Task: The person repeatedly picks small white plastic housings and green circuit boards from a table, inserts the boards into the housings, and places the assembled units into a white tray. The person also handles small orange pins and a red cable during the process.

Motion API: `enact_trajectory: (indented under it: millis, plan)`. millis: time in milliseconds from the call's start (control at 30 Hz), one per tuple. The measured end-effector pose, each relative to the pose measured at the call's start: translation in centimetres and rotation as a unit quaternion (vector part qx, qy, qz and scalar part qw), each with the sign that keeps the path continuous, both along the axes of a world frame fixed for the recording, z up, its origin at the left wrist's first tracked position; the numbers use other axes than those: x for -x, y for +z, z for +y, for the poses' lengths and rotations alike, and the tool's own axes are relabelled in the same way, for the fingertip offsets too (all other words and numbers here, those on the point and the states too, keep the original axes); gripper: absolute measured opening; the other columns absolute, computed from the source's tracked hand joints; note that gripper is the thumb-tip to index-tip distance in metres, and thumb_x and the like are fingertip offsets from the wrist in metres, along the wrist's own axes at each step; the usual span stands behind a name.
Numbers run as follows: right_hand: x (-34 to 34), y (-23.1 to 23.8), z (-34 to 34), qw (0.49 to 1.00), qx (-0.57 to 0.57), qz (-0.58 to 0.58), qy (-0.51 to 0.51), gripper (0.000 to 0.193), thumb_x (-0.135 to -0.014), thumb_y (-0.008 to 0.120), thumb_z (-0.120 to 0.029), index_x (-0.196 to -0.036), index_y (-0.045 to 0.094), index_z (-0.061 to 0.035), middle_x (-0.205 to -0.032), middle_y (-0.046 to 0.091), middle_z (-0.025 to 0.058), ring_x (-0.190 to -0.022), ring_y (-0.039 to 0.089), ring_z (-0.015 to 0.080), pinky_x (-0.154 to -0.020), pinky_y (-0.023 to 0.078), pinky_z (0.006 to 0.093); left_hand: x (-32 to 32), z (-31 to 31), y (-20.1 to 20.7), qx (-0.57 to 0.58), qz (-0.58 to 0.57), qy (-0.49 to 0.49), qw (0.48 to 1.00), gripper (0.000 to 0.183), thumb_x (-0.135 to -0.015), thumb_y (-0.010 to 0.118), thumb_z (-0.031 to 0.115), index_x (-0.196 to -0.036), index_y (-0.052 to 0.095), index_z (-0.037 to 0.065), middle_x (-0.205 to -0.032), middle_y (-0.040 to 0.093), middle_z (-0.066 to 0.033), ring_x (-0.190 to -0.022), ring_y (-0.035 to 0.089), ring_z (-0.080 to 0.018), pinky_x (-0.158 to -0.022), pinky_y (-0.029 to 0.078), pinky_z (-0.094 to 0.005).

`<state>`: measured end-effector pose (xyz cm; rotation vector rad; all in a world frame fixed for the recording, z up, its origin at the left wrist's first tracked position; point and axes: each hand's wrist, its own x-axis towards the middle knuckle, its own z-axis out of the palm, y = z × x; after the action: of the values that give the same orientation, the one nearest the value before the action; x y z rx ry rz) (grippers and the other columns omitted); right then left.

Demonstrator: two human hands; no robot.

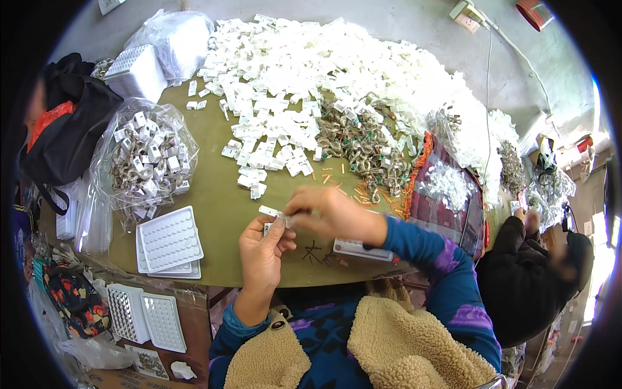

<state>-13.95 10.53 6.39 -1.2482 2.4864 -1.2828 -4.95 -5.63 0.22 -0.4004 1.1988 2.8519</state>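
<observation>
Both hands, left (261, 249) and right (324, 212), pinched one small white plastic piece (271, 212) above the green table (214, 194), a huge white heap (324, 71) seemingly left, one bag of finished parts (146, 159) filled.

**One head view, looking down on the bench**

I have a single fisheye view from the head, tilted steeply down and close over the green table (220, 201). My left hand (262, 249) and right hand (330, 214) sit near centre, forearms entering from 6 o'clock. The heap of white plastic parts (324, 58) lies toward 12 o'clock; straight edges bend at the rim. No second view overlaps.
</observation>
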Motion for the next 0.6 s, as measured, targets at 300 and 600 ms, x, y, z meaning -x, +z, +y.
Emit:
enact_trajectory:
  millis: [300, 600]
  plan:
    - [9.4, -1.6, 4.2, 0.894, -0.225, 0.387, 0.02, 0.012, -0.074, 0.063, -0.008, -0.085, 0.065, -0.0085, -0.087, 0.054, 0.0049, -0.092, 0.054, 0.0221, -0.091, 0.041, 0.0354, 0.2, -0.3, 0.6, -0.004, 0.001, -0.033, 0.999, 0.018, -0.096, 0.063, 0.012, -0.107, 0.058, -0.002, -0.097, 0.069, -0.0138, -0.076, 0.069, -0.0174, -0.062, 0.058, -0.0279]
    - [11.0, -2.0, 5.0, 0.898, -0.213, 0.384, 0.034, 0.017, -0.077, 0.063, -0.007, -0.093, 0.065, -0.0081, -0.093, 0.061, 0.004, -0.095, 0.057, 0.0208, -0.091, 0.04, 0.0368, 0.2, -0.5, -0.1, -0.006, 0.019, -0.039, 0.999, 0.017, -0.097, 0.062, 0.011, -0.107, 0.058, -0.002, -0.097, 0.069, -0.0133, -0.074, 0.067, -0.0147, -0.064, 0.057, -0.0279]
